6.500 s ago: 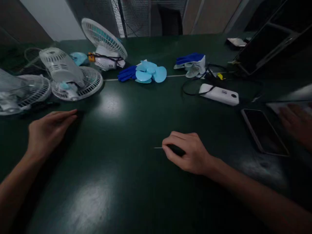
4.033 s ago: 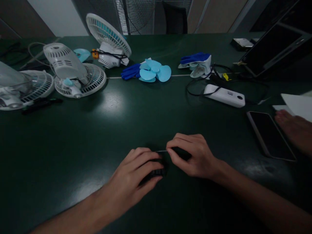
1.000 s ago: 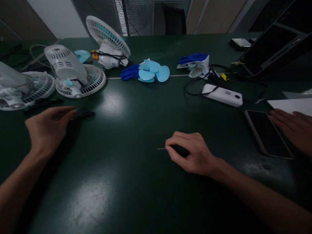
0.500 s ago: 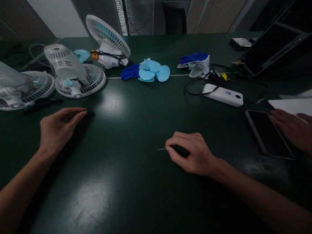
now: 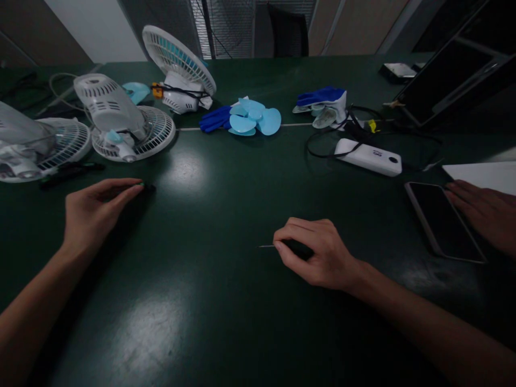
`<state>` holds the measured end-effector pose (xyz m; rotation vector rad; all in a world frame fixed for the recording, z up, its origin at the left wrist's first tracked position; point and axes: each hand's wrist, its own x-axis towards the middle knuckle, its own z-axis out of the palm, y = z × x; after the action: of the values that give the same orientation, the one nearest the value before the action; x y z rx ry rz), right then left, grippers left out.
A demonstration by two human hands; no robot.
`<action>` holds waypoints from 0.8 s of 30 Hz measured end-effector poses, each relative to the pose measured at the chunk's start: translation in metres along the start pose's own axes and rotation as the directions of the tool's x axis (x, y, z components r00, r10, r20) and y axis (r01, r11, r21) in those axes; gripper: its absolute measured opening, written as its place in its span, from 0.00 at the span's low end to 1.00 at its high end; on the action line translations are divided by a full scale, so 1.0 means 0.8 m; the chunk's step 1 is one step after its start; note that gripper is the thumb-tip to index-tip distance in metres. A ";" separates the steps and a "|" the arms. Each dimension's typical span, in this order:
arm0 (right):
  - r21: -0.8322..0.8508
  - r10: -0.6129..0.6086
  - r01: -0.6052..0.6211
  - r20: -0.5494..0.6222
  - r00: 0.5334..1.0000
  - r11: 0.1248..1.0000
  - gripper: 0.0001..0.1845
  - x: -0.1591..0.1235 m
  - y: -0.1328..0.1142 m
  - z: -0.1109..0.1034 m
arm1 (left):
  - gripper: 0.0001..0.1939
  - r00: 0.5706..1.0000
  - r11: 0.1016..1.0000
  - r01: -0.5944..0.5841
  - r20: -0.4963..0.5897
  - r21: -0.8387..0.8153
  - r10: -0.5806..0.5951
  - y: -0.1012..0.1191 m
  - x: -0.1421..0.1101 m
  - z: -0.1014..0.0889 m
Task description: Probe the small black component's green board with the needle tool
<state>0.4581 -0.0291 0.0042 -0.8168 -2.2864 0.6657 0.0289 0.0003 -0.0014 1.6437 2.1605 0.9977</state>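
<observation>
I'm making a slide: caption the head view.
Right hand holding a tool, left hand at a small dark object, fans beyond.

Surface (image 5: pixel 209 215): dark green. Thin tool (image 5: pixel 298 249): black handle, grey shaft. Small item (image 5: pixel 149 187) at left hand (image 5: pixel 93 209): black, green spot. Fan blade (image 5: pixel 255 116): light blue. Gloves (image 5: pixel 321 97): blue, white.

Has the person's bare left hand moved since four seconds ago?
Yes: left and forward. Against the light-blue plastic fan blade, the left hand is now much farther left.

dark-handled tool (image 5: pixel 299 249): right hand (image 5: pixel 316 255), shaft leftward | dark piece (image 5: pixel 149 187): left hand (image 5: pixel 92 212)
</observation>
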 end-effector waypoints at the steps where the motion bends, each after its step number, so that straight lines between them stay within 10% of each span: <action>1: -0.002 0.001 -0.001 -0.002 1.000 1.000 0.05 0.000 0.000 0.000 | 0.23 1.000 1.000 0.007 -0.003 -0.016 -0.007 0.001 -0.001 0.000; 24: -0.022 0.006 -0.006 0.004 1.000 1.000 0.06 -0.001 0.001 0.000 | 0.26 0.968 0.967 0.238 0.107 -0.090 -0.228 -0.005 0.011 -0.007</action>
<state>0.4586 -0.0288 0.0031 -0.8340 -2.3000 0.6462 0.0197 0.0060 0.0020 1.3258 2.1406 0.9236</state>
